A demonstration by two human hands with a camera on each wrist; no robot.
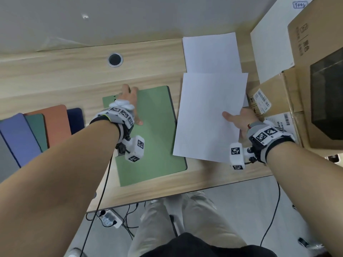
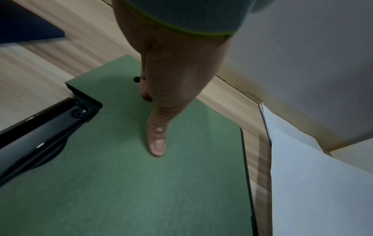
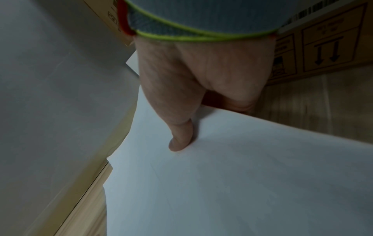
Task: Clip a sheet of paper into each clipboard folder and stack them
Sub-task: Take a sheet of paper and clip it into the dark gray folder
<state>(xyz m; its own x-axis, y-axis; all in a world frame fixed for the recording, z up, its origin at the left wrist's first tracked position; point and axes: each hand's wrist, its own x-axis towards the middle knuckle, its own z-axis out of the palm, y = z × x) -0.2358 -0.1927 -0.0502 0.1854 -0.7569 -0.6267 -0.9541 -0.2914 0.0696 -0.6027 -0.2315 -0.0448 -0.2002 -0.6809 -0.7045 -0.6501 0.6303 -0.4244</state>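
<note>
A light green clipboard folder [image 1: 157, 138] lies on the desk in front of me. Its black clip [image 2: 40, 135] runs along the left side. My left hand [image 1: 134, 102] rests flat on the folder's far left part, with the thumb [image 2: 158, 143] straight on the board. To the right, my right hand [image 1: 239, 118] pinches a white sheet of paper [image 1: 209, 115], thumb on top and fingers hidden beneath. The sheet hangs just above the desk and overlaps the folder's right edge. More white paper [image 1: 211, 52] lies behind it. Several closed folders [image 1: 46, 125] are fanned out at the far left.
Cardboard boxes [image 1: 282, 97] crowd the right end of the desk, close to my right hand. A white panel [image 1: 269, 43] leans behind them. A round cable hole [image 1: 115, 59] sits near the back wall. The desk's front edge [image 1: 185, 193] runs just below the green folder.
</note>
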